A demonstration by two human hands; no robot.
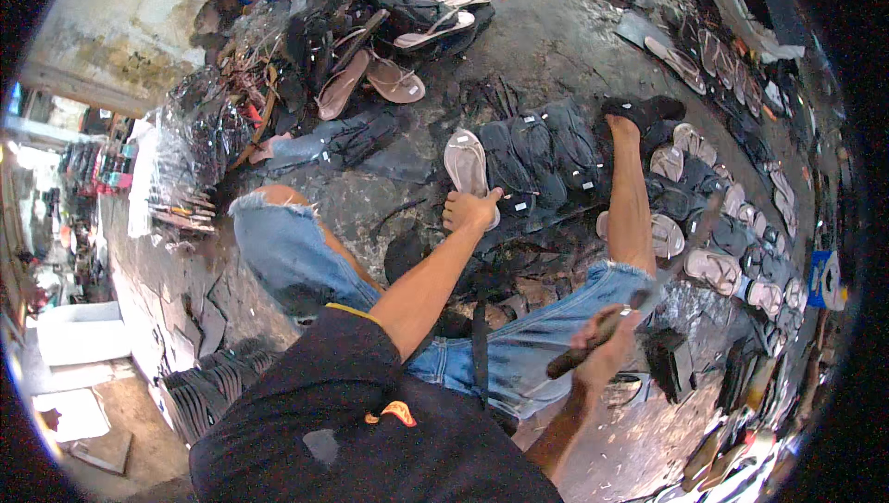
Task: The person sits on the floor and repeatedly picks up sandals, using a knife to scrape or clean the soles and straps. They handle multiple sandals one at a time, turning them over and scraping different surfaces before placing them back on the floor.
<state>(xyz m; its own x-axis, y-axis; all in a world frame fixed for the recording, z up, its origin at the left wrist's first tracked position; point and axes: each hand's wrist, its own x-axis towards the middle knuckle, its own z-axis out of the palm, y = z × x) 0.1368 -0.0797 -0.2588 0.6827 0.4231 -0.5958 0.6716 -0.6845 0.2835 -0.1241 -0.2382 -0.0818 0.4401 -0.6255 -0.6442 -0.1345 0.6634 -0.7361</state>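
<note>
Left hand point(472, 211) grips a pale sandal point(465, 162) at 12 o'clock, dark footwear point(546, 165) at 2 – right hand point(607, 347) wraps a blurred long-bladed tool point(651, 297) at 4 – careless swing could catch the shin point(631, 211); loose left grip, sandal twists

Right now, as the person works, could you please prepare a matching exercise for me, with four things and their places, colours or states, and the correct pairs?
1. left hand
2. right hand
3. shirt
4. jeans

A. blue, frayed edges
B. around a dark handle
C. black
D. gripping a pale sandal

Pairs: 1-D, 2-B, 3-C, 4-A
</note>
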